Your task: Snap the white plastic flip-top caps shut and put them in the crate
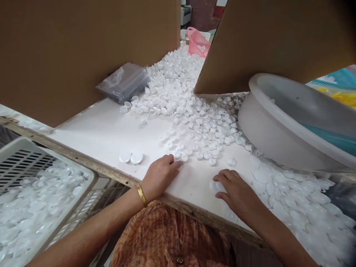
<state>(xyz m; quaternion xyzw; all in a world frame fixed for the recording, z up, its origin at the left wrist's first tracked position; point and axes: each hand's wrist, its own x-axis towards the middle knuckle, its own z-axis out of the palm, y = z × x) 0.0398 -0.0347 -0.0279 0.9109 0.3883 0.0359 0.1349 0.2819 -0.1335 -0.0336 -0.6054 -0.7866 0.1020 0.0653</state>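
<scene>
My left hand (160,177), with a gold band at its wrist, is at the near edge of a heap of tiny white toy cups (191,111). Its fingers are closed on a small white cup (177,157) at the fingertips. To the right, my right hand (235,191) has thumb and fingers curled around a small white saucer (214,186) low over the white tabletop (102,129). Two round white pieces (136,158) lie side by side left of my left hand. A spread of flat white saucers (294,200) lies beside my right forearm.
A slatted white basket (91,178) of white pieces stands at lower left. A large pale tub (267,122) sits at right. Cardboard panels (83,48) rise behind, with a clear plastic bag (125,81) and a pink scoop (196,40) among the cups.
</scene>
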